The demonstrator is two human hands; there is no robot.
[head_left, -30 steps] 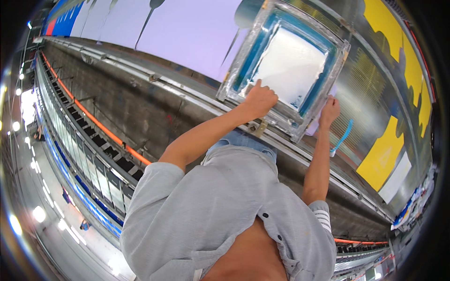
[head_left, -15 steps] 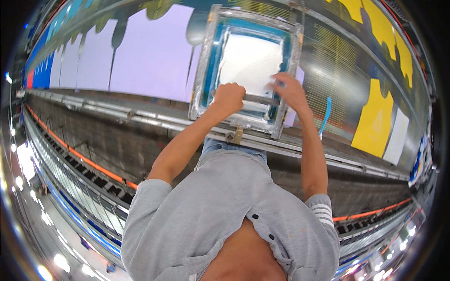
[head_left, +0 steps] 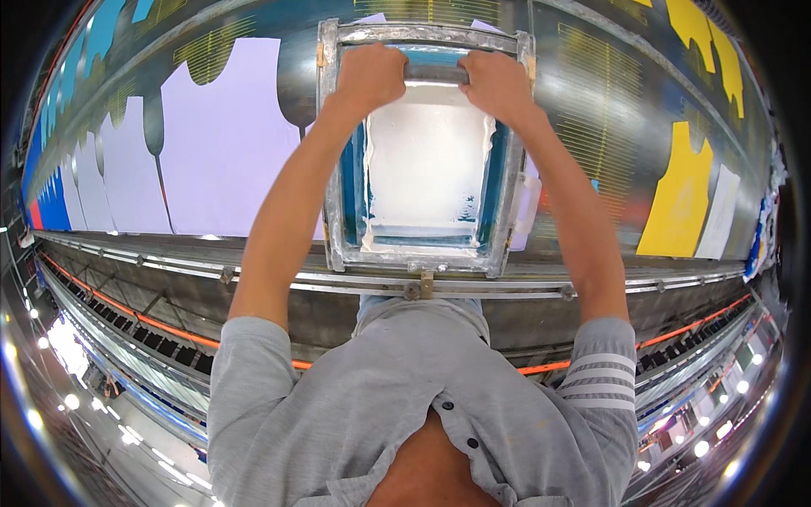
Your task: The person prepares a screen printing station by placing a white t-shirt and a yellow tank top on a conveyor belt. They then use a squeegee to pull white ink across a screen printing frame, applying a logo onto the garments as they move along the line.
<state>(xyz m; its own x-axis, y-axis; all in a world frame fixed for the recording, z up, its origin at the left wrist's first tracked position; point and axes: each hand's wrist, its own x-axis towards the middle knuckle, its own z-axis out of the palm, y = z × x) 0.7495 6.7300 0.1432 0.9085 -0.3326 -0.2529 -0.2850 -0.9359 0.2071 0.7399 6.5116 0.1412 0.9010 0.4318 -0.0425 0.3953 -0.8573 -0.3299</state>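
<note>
A screen-printing frame [head_left: 331, 198] with metallic, tape-like edges lies on the table in front of me. Its mesh is blue around the border, and white ink [head_left: 429, 160] covers the middle, with thicker ridges along both sides. Across the far end of the mesh rests a squeegee [head_left: 433, 73]. My left hand [head_left: 372, 78] is closed round its left end, my right hand [head_left: 497, 84] round its right end. Both arms reach forward over the frame's sides. My fingers partly hide the squeegee, and its blade edge cannot be made out.
Lavender cut fabric pieces [head_left: 224, 144] lie flat on the long metal table to the left. To the right are yellow pieces [head_left: 678, 194] and a white piece [head_left: 718, 213]. A metal rail [head_left: 524, 287] runs along the table's near edge, in front of my body.
Both hands have moved from the frame's near end to its far end, and the squeegee with them. My right hand, earlier blurred with loose fingers, has closed on the squeegee.
</note>
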